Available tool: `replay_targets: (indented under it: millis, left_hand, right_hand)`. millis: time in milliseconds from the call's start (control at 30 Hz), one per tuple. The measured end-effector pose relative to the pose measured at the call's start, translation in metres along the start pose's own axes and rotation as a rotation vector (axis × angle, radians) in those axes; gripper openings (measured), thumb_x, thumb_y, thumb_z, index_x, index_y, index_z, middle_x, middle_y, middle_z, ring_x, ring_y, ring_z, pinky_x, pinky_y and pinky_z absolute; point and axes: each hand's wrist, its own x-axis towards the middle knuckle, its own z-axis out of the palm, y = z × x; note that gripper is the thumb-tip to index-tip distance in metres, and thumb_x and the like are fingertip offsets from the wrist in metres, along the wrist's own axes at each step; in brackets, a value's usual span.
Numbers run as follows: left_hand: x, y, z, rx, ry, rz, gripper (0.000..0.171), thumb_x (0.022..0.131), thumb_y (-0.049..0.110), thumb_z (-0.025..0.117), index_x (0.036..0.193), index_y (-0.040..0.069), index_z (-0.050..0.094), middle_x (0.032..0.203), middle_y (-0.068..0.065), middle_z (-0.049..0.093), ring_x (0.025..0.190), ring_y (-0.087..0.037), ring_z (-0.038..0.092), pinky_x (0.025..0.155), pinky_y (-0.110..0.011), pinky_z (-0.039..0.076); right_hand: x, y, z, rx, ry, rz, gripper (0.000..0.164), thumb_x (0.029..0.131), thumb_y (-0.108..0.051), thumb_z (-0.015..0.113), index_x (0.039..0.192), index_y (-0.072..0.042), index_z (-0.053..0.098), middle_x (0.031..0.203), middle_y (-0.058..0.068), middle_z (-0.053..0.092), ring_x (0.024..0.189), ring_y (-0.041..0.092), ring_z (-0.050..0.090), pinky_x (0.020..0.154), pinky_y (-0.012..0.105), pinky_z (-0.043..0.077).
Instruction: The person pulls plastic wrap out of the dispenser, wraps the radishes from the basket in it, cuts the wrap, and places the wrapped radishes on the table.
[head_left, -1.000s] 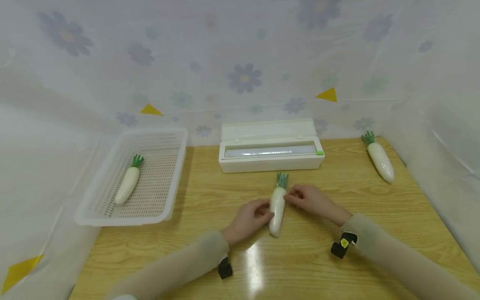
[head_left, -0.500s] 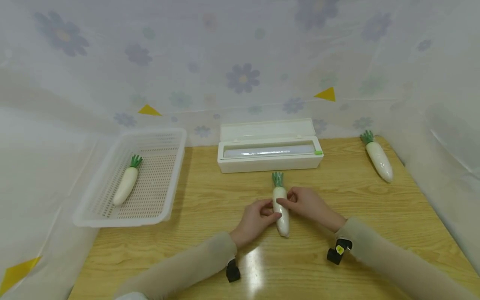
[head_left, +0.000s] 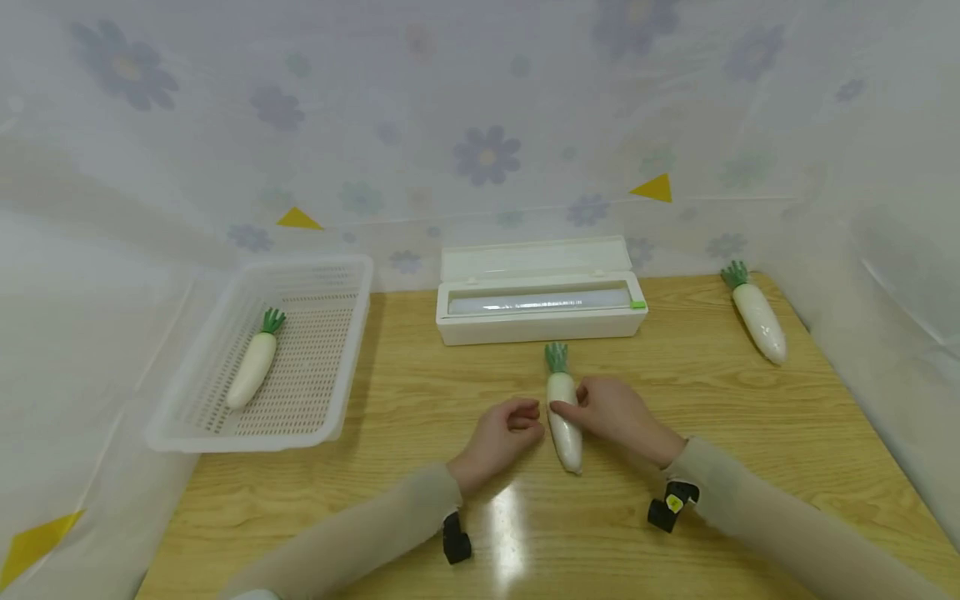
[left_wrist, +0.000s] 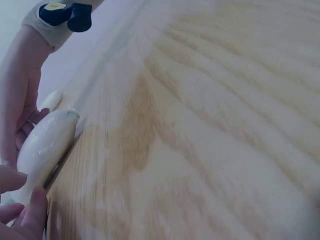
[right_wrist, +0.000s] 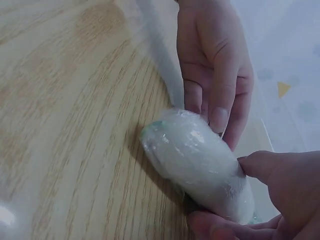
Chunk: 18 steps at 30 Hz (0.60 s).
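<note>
A white radish (head_left: 567,443) with green leaf stubs lies on the table, leaves pointing away from me. Clear film covers it, wrinkled and glossy in the right wrist view. My right hand (head_left: 618,417) pinches its upper body, thumb across the top and fingers on the far right side. Just left of the radish, my left hand (head_left: 497,440) has its fingers loosely bent, fingertips close to the film and holding nothing. The right wrist view shows the left fingers right beside the wrapped radish (right_wrist: 192,155).
A white box (head_left: 540,327) with its lid raised stands behind, a roll of film (head_left: 540,302) inside. To the left, a white basket (head_left: 347,367) holds another radish (head_left: 252,371). A third, shiny radish (head_left: 759,323) lies at the table's (head_left: 750,433) far right corner.
The radish has shifted slightly right and its tip has swung right. My right thumb has moved onto its top. My left hand gripped it half a second ago and has since let go, drawing slightly left.
</note>
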Motion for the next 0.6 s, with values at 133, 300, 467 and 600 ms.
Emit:
replay_targets:
  millis: [133,300,467,600]
  left_hand:
    - [0.0,-0.002,-0.012,0.058,0.04,-0.009,0.036,0.101,0.014,0.068,0.134,-0.002,0.064,0.123,-0.013,0.069,0.111,-0.026,0.067,0.095,-0.035,0.057]
    - [0.0,-0.002,-0.026,0.099,0.06,-0.01,0.033,0.103,0.014,0.064,0.133,-0.001,0.064,0.121,-0.011,0.069,0.109,-0.023,0.066,0.093,-0.034,0.057]
    - [-0.003,0.0,-0.04,0.172,0.06,0.041,0.032,0.104,0.013,0.063,0.132,-0.003,0.064,0.12,-0.012,0.069,0.11,-0.024,0.066,0.095,-0.036,0.056]
    - [-0.005,-0.002,-0.051,0.282,0.06,0.114,0.032,0.103,0.012,0.062,0.129,-0.005,0.065,0.119,-0.014,0.069,0.109,-0.027,0.066,0.097,-0.041,0.055]
  right_hand:
    - [0.0,0.001,-0.003,0.037,-0.034,-0.001,0.04,0.095,-0.043,0.072,0.072,-0.011,0.064,0.06,-0.004,0.054,0.054,0.011,0.048,0.05,0.027,0.038]
    - [-0.002,0.003,-0.012,0.067,-0.093,0.03,0.036,0.095,-0.039,0.072,0.09,-0.003,0.07,0.071,-0.001,0.063,0.062,0.012,0.055,0.056,0.028,0.045]
    - [-0.008,0.009,-0.03,0.068,-0.124,0.039,0.044,0.097,-0.038,0.071,0.106,0.005,0.069,0.086,0.007,0.07,0.07,0.014,0.06,0.061,0.03,0.051]
    - [-0.014,0.017,-0.048,0.071,-0.122,0.055,0.048,0.099,-0.037,0.07,0.114,0.009,0.066,0.093,0.013,0.071,0.072,0.015,0.063,0.062,0.031,0.053]
